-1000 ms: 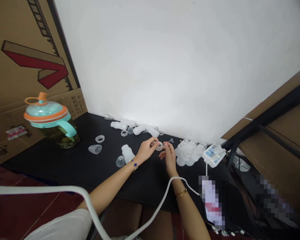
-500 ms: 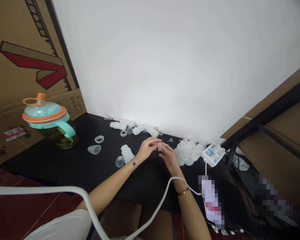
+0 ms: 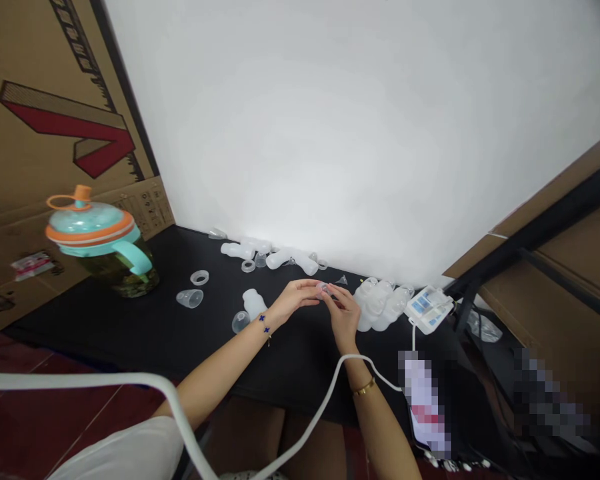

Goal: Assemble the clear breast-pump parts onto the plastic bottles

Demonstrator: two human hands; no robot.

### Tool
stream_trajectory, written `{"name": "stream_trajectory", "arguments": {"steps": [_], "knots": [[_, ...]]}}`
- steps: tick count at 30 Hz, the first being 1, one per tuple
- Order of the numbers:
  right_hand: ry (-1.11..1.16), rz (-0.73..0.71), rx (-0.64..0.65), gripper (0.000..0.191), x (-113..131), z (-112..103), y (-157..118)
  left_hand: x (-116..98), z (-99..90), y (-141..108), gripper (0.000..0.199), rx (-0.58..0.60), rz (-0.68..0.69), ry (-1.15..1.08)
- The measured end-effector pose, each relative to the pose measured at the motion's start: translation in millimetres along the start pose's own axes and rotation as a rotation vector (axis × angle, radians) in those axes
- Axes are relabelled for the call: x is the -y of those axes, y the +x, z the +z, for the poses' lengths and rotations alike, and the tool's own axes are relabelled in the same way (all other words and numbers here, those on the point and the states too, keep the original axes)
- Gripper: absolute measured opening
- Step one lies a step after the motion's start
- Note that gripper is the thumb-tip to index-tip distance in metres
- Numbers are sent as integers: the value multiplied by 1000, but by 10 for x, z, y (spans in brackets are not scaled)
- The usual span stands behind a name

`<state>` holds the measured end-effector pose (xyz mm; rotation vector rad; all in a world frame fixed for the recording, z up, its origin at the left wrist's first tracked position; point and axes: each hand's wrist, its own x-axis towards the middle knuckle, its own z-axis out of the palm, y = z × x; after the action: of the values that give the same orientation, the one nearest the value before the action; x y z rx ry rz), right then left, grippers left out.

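My left hand [image 3: 296, 297] and my right hand [image 3: 345, 316] meet above the black table, both pinching a small clear bottle collar ring [image 3: 323, 288]. Fingers cover much of it, so I cannot tell if a teat sits inside. Just behind lies a clear teat [image 3: 342, 280]. Left of my left wrist are a milky white bottle [image 3: 253, 303] and a clear dome cap [image 3: 241, 322]. Farther left lie a loose collar ring [image 3: 199, 277] and another clear cap [image 3: 190, 299]. Several capped bottles [image 3: 380, 304] lie grouped right of my right hand.
More white bottles [image 3: 238, 251] and rings lie along the white wall [image 3: 330, 133]. A teal and orange jug [image 3: 103, 247] stands at left. At right are a white case [image 3: 429, 308] and a phone [image 3: 425, 407]. A white cable [image 3: 325, 400] crosses in front of my forearms.
Both hands have shifted slightly right with the collar ring. My right fingers have curled in and now cover more of the ring. The other things on the table stay put.
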<state>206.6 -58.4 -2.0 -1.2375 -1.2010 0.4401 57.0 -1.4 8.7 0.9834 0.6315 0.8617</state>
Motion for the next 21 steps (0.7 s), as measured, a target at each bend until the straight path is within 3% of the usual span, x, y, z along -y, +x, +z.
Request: {"name": "stream_trajectory", "arguments": {"steps": [8,14,21], "knots": [[-41,-88,-18,19,-26,-18,0,-10,-5,1,45,37,-13,-4],[-93,-122,-4,22,22,-24,-2,-23,1,-5,42,34,-16,-20],[-91,-76,120,33,63,15,-26,38,-104,84,33,-24,-63,-81]]}}
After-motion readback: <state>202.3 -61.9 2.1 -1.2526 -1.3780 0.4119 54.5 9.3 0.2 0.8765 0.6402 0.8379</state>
